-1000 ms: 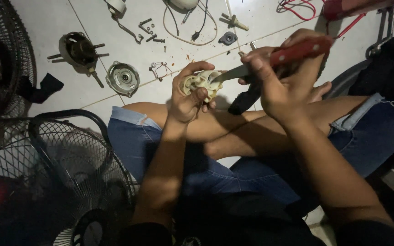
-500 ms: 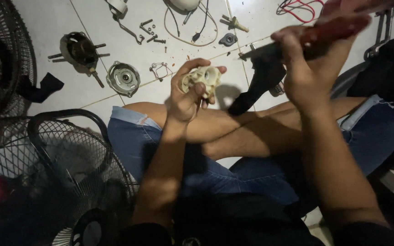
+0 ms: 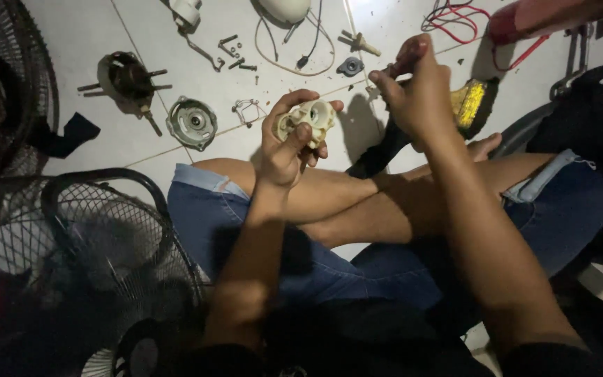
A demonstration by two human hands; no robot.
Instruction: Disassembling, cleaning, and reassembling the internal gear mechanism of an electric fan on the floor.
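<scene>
A small cream plastic housing (image 3: 307, 119), rounded and ribbed with an open hollow facing up, sits gripped above the bent knee. A red-handled tool (image 3: 406, 59) is held just to its right, tilted, its tip hidden; the two are apart.

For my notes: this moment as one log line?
left hand: grips cream plastic part | right hand: grips red-handled tool | floor: loose screws

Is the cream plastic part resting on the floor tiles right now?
No, the left hand holds the cream plastic part up above the knees, clear of the floor tiles.
</scene>
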